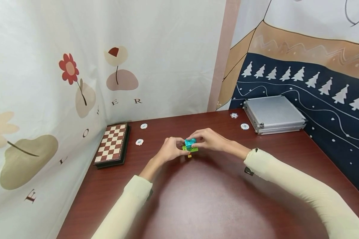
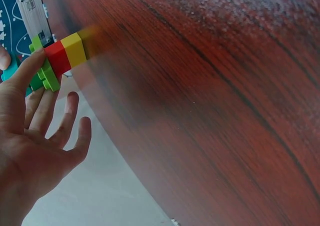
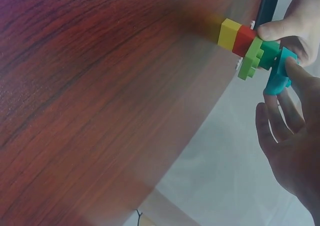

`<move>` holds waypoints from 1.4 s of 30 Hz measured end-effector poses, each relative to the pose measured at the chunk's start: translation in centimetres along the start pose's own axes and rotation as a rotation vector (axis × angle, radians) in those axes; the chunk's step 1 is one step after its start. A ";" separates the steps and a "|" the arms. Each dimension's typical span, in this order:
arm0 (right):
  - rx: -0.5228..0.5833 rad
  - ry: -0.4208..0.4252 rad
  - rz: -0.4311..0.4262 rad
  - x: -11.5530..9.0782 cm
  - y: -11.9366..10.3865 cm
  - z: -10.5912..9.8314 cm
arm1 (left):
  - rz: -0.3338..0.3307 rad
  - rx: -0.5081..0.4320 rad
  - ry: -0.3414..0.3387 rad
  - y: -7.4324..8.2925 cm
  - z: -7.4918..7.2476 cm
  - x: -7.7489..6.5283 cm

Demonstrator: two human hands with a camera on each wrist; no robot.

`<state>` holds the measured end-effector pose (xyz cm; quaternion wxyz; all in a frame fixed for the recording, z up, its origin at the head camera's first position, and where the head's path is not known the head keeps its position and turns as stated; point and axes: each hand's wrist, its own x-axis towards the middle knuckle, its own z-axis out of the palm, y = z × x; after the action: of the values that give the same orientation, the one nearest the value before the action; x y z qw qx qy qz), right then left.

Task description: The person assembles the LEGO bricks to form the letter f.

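Observation:
Between the two hands, at the middle of the table, stands a small tower of toy building bricks. From the bottom up it has a yellow brick (image 3: 229, 34), a red brick (image 3: 244, 40), a wide lime green brick (image 3: 249, 62), a dark green brick (image 3: 269, 53) and a teal brick (image 3: 276, 77) with a rounded end. My left hand (image 1: 169, 149) grips the tower around its green bricks, thumb on the near side, other fingers spread in the left wrist view. My right hand (image 1: 210, 139) pinches the teal brick at the top between thumb and fingers.
A chessboard box (image 1: 111, 144) lies at the left of the dark red table (image 1: 203, 199). Two poker chips (image 1: 139, 142) lie beside it, two more chips (image 1: 244, 126) at the back right. A silver case (image 1: 276, 114) sits in the right corner, against printed curtains (image 1: 167, 59).

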<state>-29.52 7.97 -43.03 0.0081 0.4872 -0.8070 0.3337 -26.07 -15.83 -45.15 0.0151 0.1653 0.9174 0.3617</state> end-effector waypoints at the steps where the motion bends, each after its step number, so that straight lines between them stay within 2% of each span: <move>1: -0.002 -0.002 0.000 0.0 0.0 0.0 | -0.001 0.001 0.000 0.0 0.0 0.0; 27: -0.098 0.001 0.030 -0.2 -0.3 0.4 | 0.005 0.029 -0.008 0.1 0.0 -0.1; 32: -0.105 0.002 0.012 -0.2 -0.2 0.4 | 0.001 0.036 -0.012 0.1 0.0 -0.1; 37: -0.187 -0.028 -0.024 0.0 -0.3 0.2 | 0.002 0.041 -0.019 0.1 -0.1 -0.1; 42: -0.256 -0.067 -0.019 0.4 -0.7 -0.2 | 0.004 0.035 -0.028 0.1 -0.3 -0.1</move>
<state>-29.26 7.54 -42.39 0.0465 0.5004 -0.8383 0.2113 -26.02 -15.98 -44.93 0.0245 0.1727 0.9229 0.3433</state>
